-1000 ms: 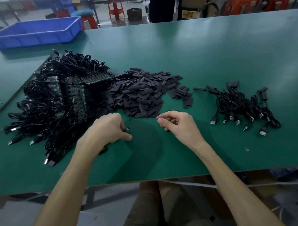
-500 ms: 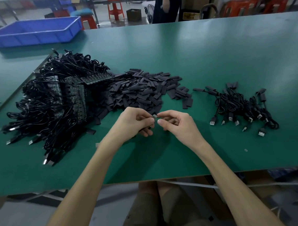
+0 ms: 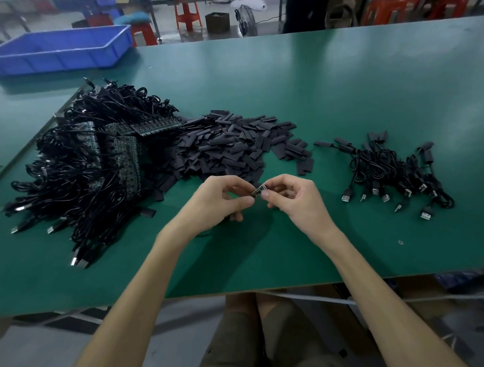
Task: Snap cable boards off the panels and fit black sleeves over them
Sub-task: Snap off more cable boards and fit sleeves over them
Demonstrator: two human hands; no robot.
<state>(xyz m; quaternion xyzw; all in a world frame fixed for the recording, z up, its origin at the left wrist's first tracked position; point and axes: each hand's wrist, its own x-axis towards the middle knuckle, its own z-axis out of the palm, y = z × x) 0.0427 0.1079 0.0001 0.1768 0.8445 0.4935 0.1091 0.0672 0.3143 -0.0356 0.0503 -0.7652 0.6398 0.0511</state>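
A small dark cable board (image 3: 259,190) is held just above the green table (image 3: 342,95), between both hands. My left hand (image 3: 219,202) pinches its left end and my right hand (image 3: 294,199) pinches its right end. Behind the hands lies a heap of flat black sleeves (image 3: 233,145). To the left is a big tangle of black cables with board panels (image 3: 114,150) on top. On the right sits a smaller bunch of sleeved cables (image 3: 387,171) with USB plugs.
A blue plastic bin (image 3: 60,49) stands at the table's far left corner. One loose sleeve (image 3: 148,213) lies left of my left wrist. Orange stools and a standing person are beyond the far edge. The table's front edge runs just below my forearms.
My left hand came away from the cable pile with a board and met my right hand at the middle. Both hands now pinch the board slightly higher and further right than before.
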